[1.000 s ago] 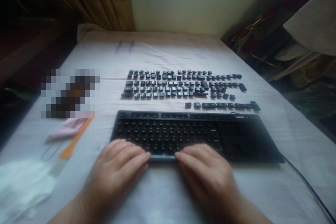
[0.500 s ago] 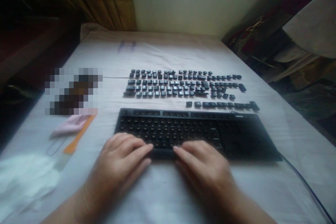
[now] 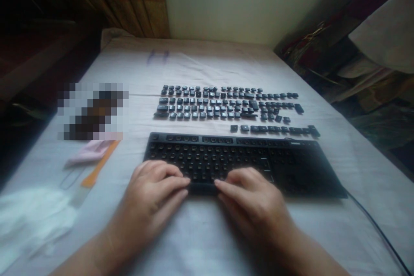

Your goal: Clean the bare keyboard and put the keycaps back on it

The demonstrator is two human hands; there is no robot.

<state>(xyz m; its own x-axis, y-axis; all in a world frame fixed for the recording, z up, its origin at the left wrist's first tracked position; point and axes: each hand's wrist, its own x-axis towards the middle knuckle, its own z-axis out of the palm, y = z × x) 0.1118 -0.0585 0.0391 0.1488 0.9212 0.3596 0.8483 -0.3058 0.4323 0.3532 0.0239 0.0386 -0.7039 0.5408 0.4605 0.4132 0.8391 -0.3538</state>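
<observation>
A black keyboard (image 3: 304, 170) lies in front of me, with bare key stems showing where its keycaps are off. Its near edge is gripped by my left hand (image 3: 153, 196), index finger on top and thumb lower down in front. My right hand (image 3: 255, 196) holds the same edge a short way to the right, its fingers curled and partly hidden. Between my fingertips runs a smooth dark strip; whether it is a separate space bar I cannot tell. Beyond the keyboard, loose black keycaps (image 3: 202, 108) stand in several rows, with a shorter row (image 3: 273, 129) nearer.
On the left lie an orange flat tool (image 3: 97, 170), a pink cloth (image 3: 89, 153), a thin wire loop (image 3: 68, 179) and a white cloth (image 3: 35, 220). A pixelated patch hides something behind them. The keyboard's cable (image 3: 378, 228) trails off right across the pale sheet (image 3: 200, 233).
Both hands stay on the keyboard's near edge, with my right-hand fingers slightly more bent. The whole view has shifted a little; the keycaps keep their layout.
</observation>
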